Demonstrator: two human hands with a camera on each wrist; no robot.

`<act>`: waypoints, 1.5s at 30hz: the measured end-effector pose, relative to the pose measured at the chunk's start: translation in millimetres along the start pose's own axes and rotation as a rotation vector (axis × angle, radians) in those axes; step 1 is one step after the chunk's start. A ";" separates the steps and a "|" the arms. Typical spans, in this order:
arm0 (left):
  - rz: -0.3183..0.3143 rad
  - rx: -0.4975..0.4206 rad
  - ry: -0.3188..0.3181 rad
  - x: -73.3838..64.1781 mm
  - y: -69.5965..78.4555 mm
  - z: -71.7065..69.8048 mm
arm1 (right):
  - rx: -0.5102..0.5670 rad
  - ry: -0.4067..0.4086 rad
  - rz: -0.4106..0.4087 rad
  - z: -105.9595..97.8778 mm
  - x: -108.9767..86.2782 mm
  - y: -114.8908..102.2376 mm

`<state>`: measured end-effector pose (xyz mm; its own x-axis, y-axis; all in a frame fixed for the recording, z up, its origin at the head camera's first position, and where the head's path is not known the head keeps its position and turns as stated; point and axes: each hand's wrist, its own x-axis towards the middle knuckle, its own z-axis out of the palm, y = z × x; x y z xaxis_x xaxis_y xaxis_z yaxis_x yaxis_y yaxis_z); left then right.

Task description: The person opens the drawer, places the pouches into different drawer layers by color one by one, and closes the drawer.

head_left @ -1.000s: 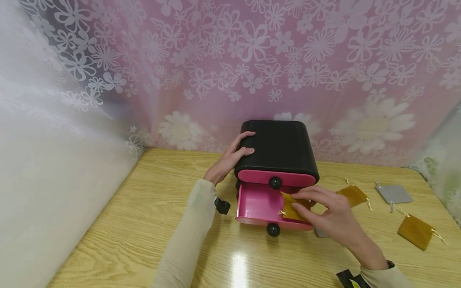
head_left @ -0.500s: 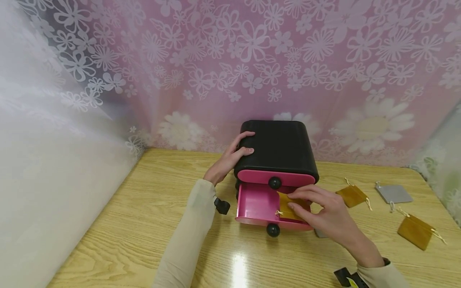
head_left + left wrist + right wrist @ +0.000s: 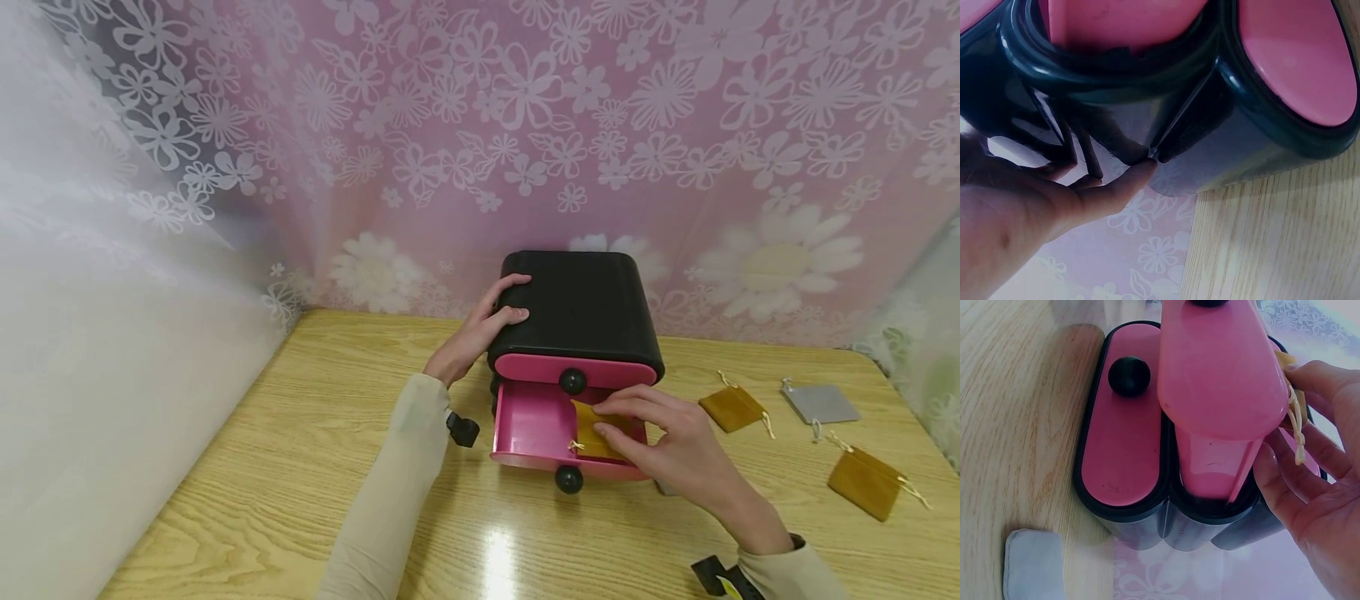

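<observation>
Near the desk's (image 3: 360,375) rear edge, the left hand (image 3: 474,337) is resting spread against a black cabinet (image 3: 581,304). The right hand (image 3: 678,446) is pinching a mustard pouch (image 3: 588,427) at the pink drawer's (image 3: 532,421) right end.

Cream sleeves (image 3: 381,496) end at small black wrist devices (image 3: 463,430) (the right one bears a yellow mark (image 3: 729,587)).
</observation>
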<state>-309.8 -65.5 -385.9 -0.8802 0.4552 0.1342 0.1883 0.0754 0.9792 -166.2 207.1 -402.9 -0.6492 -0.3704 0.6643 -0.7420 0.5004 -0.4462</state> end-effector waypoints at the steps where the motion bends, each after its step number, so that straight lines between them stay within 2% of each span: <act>1: 0.000 0.001 0.000 0.1 -0.2 0.1 | -0.001 0.001 0.000 0.1 -0.1 0.1; 23: -0.011 -0.003 -0.010 -1.4 1.5 0.2 | 0.024 -0.001 0.004 -1.3 0.7 2.1; 33: -0.001 0.009 -0.009 -0.8 2.3 0.2 | 0.043 0.023 -0.012 -6.8 0.5 2.6; 45: -0.006 0.010 -0.005 -2.2 2.8 0.6 | -0.007 0.055 -0.015 -20.2 -3.8 8.1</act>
<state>-307.1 -65.8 -383.6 -0.8791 0.4594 0.1274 0.1873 0.0871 0.9784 -166.4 228.4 -396.9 -0.6275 -0.3344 0.7031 -0.7503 0.5009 -0.4314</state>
